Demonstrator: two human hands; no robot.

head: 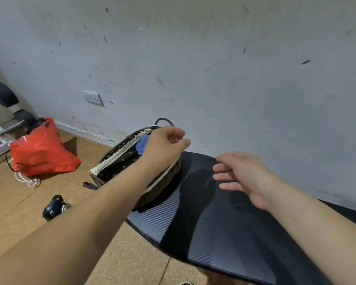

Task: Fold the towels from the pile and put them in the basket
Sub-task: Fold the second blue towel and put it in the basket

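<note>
Towel: a blue towel lies inside the basket, against its far side. Only a small part shows past the left hand, so whether it is folded cannot be told.
Towel pile: not in view.
Basket: dark wicker with a lace-edged fabric liner and a loop handle at the far rim. It sits at the left end of the desk; whether it stands on the desk or just beside it cannot be told.
Basket contents: the blue towel and the dark patterned liner. The arm hides the rest of the inside.
Left hand: the left hand hangs over the basket opening with its fingers loosely curled. Nothing shows in its grip.
Right hand: the right hand hovers over the desk, fingers spread and relaxed, holding nothing.
Reason for placement: a hand directly over the opening suits a drop-off into the basket. The free right hand is probably placed for the next reach.
Task stage (judgement): one towel is stowed. With no pile in sight, the remaining count cannot be told.
Floor items: a red bag and a small black object lie on the floor, well apart from the basket.
</note>
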